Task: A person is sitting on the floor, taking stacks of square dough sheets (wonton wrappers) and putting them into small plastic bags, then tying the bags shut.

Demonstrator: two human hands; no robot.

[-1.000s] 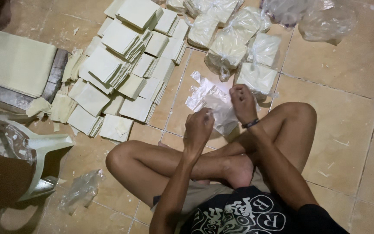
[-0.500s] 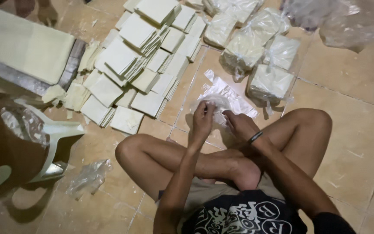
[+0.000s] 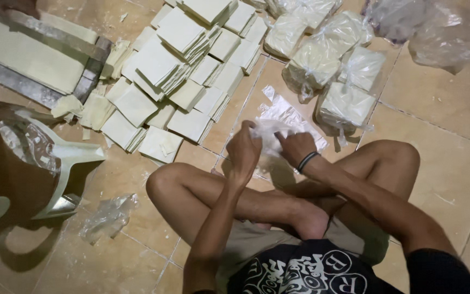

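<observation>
The person sits cross-legged on the tiled floor (image 3: 447, 163), both hands raised over the knees. The left hand (image 3: 244, 149) and the right hand (image 3: 295, 147) are closed on the same clear plastic bag (image 3: 267, 130), pinching it between them just above the floor. A black band (image 3: 307, 161) sits on the right wrist. More flat plastic bags (image 3: 292, 111) lie on the floor just beyond the hands.

Toward the far edge of the floor, to the left, pale square sheets (image 3: 175, 65) lie in overlapping stacks. To the right of them are filled bags (image 3: 327, 65) of the same pale sheets, with their tops gathered. A long tray (image 3: 28, 60) holding a pale slab lies at the far left corner. A brown plastic stool (image 3: 23, 163) lies on its side by the left knee, and a crumpled bag (image 3: 107, 215) lies near it.
</observation>
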